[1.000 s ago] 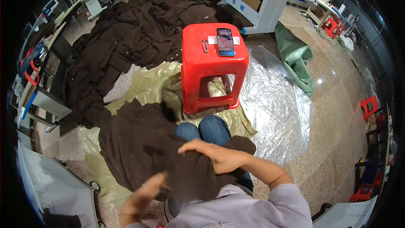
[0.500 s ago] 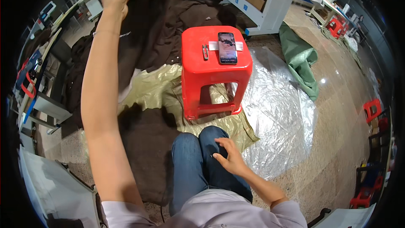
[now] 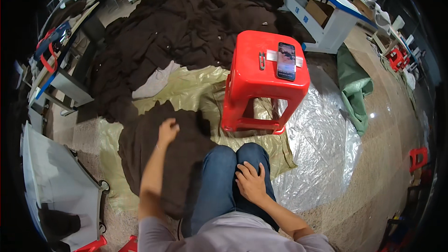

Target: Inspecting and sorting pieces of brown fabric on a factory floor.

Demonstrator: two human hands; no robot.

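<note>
My left hand is over a flat stack of dark brown cloth on the floor, left of my knees. Its fingers look loosely curled in, and no cloth shows between them. On my jeans, my right hand rests over the thigh with fingers spread, holding nothing. In front of my knees stands a red plastic stool. A phone with a lit screen lies on it over a white strip, beside small thread snips.
A large heap of dark brown cloth spreads ahead. Yellowish sheeting and clear plastic cover the floor, with green sheeting at right. Work tables stand farther off. A wheeled grey bin is at left.
My left hand has come down from the far heap to the near cloth stack, letting go of the dark cloth it held up. My right hand has settled on my thigh. The view has shifted left.
</note>
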